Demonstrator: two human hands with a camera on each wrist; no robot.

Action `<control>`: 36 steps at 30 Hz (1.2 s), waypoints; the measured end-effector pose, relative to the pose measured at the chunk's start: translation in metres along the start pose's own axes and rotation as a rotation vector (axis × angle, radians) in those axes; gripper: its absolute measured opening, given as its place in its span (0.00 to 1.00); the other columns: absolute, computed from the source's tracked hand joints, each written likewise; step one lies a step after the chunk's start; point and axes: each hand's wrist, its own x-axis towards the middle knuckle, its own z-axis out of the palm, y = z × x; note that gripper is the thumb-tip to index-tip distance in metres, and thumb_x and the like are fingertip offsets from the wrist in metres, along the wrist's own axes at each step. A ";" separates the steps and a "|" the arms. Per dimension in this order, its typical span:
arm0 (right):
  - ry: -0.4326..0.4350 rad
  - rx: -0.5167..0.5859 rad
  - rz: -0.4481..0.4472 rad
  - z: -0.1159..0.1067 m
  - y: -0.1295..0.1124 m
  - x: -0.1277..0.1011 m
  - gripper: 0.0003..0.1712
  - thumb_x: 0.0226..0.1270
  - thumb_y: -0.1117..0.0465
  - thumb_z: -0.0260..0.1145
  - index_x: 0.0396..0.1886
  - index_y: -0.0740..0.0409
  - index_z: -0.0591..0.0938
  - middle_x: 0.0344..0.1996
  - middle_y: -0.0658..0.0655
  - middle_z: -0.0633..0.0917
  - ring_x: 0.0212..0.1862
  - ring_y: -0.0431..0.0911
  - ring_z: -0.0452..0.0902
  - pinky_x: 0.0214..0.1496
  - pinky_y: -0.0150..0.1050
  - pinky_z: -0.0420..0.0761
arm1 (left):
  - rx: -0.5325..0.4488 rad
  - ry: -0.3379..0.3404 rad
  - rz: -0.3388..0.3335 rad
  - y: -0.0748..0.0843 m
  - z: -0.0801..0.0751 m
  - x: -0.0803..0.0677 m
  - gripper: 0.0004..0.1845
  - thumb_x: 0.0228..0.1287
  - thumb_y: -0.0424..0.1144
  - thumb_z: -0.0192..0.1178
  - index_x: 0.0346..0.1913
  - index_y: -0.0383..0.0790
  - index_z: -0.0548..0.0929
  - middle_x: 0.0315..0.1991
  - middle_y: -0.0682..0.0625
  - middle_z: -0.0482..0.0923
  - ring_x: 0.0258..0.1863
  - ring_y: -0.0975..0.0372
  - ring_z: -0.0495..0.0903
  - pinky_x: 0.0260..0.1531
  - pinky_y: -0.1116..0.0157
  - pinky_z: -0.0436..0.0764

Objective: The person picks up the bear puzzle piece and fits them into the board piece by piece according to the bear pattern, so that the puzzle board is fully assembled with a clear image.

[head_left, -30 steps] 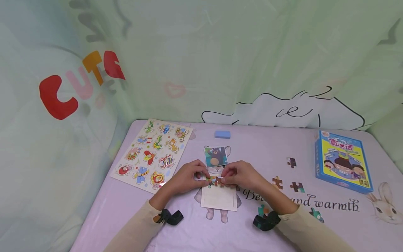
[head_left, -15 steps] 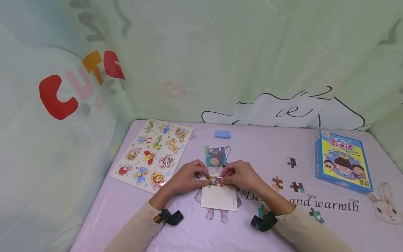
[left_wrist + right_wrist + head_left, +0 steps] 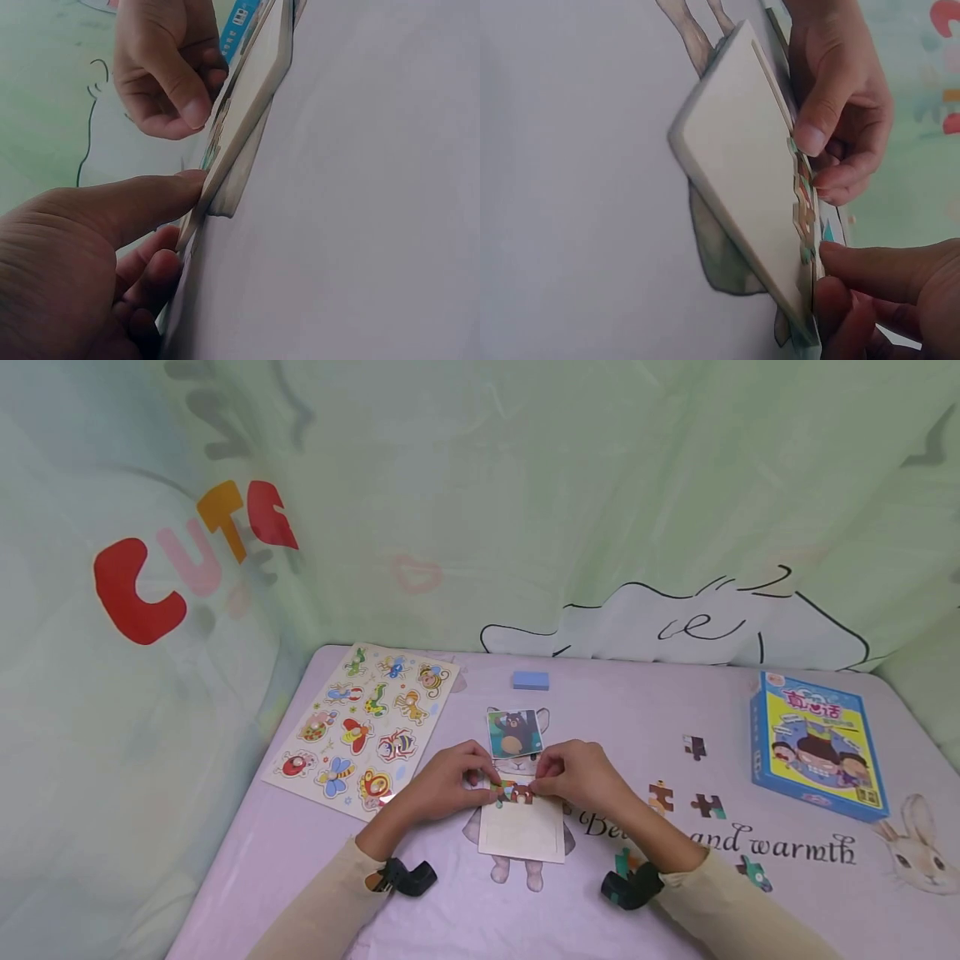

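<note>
Both hands meet at the far edge of the puzzle tray [image 3: 522,831], which lies flat with its long axis running toward the person. Left hand [image 3: 447,782] and right hand [image 3: 576,777] each pinch the joined puzzle pieces [image 3: 514,792] sitting on that far edge, between the fingertips, just nearer than the bear picture card [image 3: 514,732].

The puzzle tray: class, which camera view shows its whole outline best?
The head view: the puzzle tray lies flat, its whole outline visible below both hands. The right wrist view shows its blank face slanting, with pieces along one edge. The left wrist view shows only its thin edge.
</note>
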 end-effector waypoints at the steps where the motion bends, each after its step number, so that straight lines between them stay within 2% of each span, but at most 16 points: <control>1: 0.001 -0.006 -0.004 -0.001 0.001 0.000 0.10 0.49 0.55 0.75 0.21 0.49 0.80 0.15 0.46 0.77 0.21 0.41 0.70 0.22 0.34 0.69 | -0.002 -0.001 -0.002 0.001 0.000 0.000 0.06 0.54 0.45 0.67 0.35 0.54 0.85 0.40 0.64 0.72 0.35 0.69 0.73 0.37 0.71 0.73; 6: -0.011 -0.028 -0.021 -0.001 0.005 0.000 0.11 0.49 0.54 0.75 0.20 0.49 0.79 0.15 0.46 0.76 0.21 0.40 0.69 0.22 0.33 0.69 | 0.003 -0.008 -0.020 0.003 -0.002 0.000 0.06 0.54 0.47 0.67 0.36 0.54 0.85 0.40 0.64 0.72 0.35 0.69 0.72 0.37 0.71 0.73; 11: -0.014 -0.030 -0.003 0.000 0.004 0.003 0.11 0.49 0.55 0.75 0.19 0.49 0.79 0.15 0.46 0.76 0.21 0.40 0.70 0.23 0.34 0.69 | 0.006 -0.010 -0.088 0.004 -0.003 0.001 0.08 0.54 0.50 0.67 0.35 0.55 0.84 0.38 0.63 0.73 0.34 0.69 0.72 0.35 0.71 0.73; 18: -0.029 -0.032 0.031 0.000 0.004 0.003 0.11 0.49 0.56 0.75 0.20 0.49 0.79 0.14 0.47 0.76 0.21 0.41 0.70 0.23 0.34 0.69 | 0.033 0.012 -0.173 0.012 0.001 0.011 0.03 0.52 0.48 0.67 0.28 0.57 0.83 0.32 0.59 0.73 0.29 0.67 0.71 0.29 0.70 0.71; 26: -0.024 -0.029 0.018 0.000 0.005 0.004 0.11 0.49 0.56 0.75 0.20 0.49 0.79 0.14 0.47 0.76 0.21 0.41 0.69 0.23 0.35 0.69 | 0.052 0.019 -0.235 0.020 0.002 0.017 0.05 0.51 0.46 0.69 0.23 0.55 0.82 0.28 0.55 0.73 0.27 0.65 0.70 0.27 0.69 0.68; 36: -0.029 -0.031 0.027 0.000 0.005 0.003 0.11 0.49 0.55 0.75 0.19 0.48 0.79 0.14 0.47 0.76 0.21 0.41 0.69 0.23 0.35 0.68 | 0.060 0.026 -0.258 0.022 0.003 0.019 0.06 0.49 0.44 0.70 0.22 0.54 0.82 0.28 0.55 0.74 0.27 0.65 0.70 0.27 0.69 0.68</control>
